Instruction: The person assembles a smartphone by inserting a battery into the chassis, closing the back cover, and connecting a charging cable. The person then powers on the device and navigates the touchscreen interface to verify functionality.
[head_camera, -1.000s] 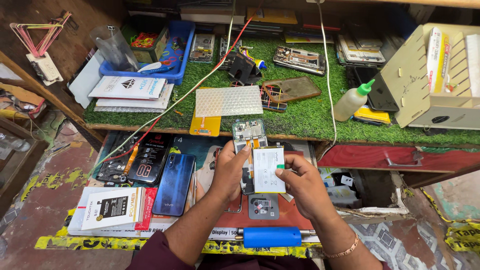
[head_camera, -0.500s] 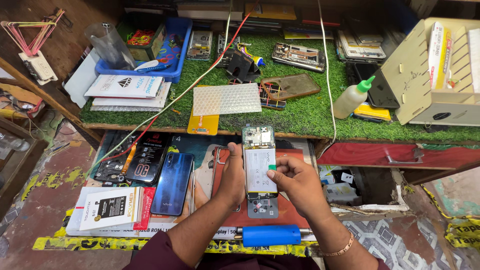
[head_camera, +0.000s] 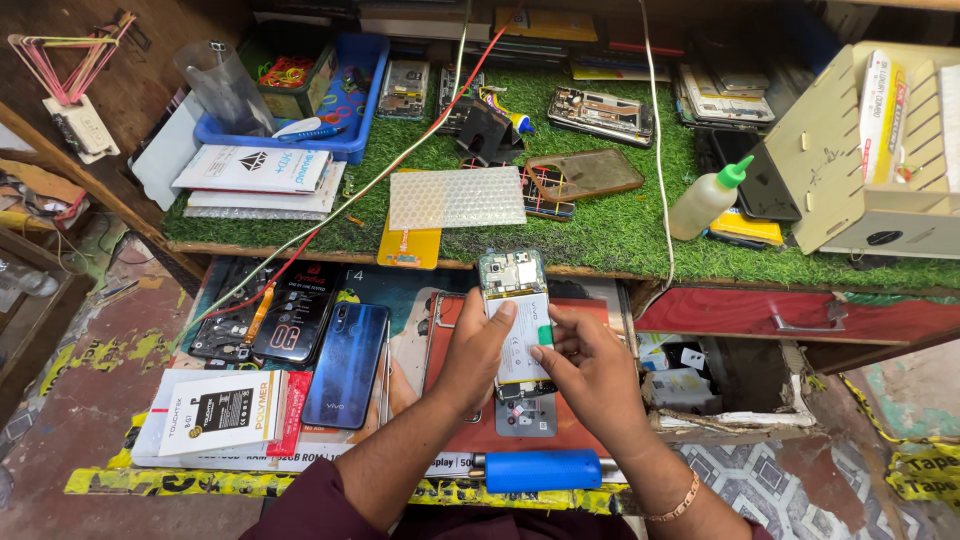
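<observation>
An opened smartphone (head_camera: 518, 320) sits upright just below the middle of the view, its back cover off, held over a red-orange work mat (head_camera: 590, 310) at the front of the bench. Its upper end shows a green circuit board with metal shields and a camera module; below that a white battery with a small green tab at its right edge fills most of the body, and the dark lower end peeks out beneath the hands. The left hand (head_camera: 478, 348) grips the phone from nine o'clock, fingers curled together around its left edge and the thumb lying along the battery. The right hand (head_camera: 590, 375) comes in from four o'clock, its fingers bunched close with the fingertips pressing on the battery's right side near the green tab; whether they pinch the tab itself I cannot tell. Directly below the phone, at six o'clock, lies a small grey part (head_camera: 527, 416) on the mat, and farther down a blue cylindrical handle (head_camera: 545, 470). At nine o'clock from the phone a blue phone back (head_camera: 347, 365) lies flat beside a black phone housing (head_camera: 270, 320). At twelve o'clock, on the green turf shelf (head_camera: 620, 225), rests a sheet of bubble wrap (head_camera: 455, 197), and toward two o'clock stands a tilted squeeze bottle (head_camera: 706, 199) with a green cap.
</observation>
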